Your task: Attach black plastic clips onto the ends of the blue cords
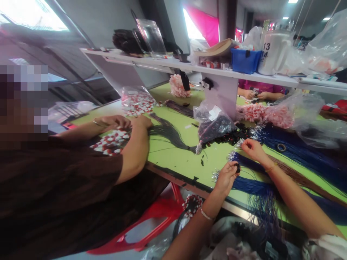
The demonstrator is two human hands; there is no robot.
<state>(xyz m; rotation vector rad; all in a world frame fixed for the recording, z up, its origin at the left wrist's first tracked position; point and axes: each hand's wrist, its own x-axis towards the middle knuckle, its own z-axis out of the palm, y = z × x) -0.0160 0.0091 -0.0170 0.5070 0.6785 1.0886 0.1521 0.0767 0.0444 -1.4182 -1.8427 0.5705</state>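
Between the thumb and fingers of my left hand point(227, 177) is a small black connector housing point(238, 168). That hand is above the front edge of the green table, by a blue wire bundle point(248, 185) with silver tips. My right hand point(253, 149) pinches at the silver-tipped end point(239, 143) of a wire bundle; how many wires lie in the fingers is too small to tell. Brown wires point(295, 171) run out past my right forearm. Just behind this hand lies a heap of black connector housings point(230, 136).
On my left a co-worker's hands point(119, 122) work over red-and-white connectors point(111, 142). A dark wire bundle point(173, 135) and a clear bag of black parts point(215, 126) lie between us. A shelf point(173, 64) spans the table, holding a blue bin point(246, 60). Another person's hands point(256, 94) show behind.
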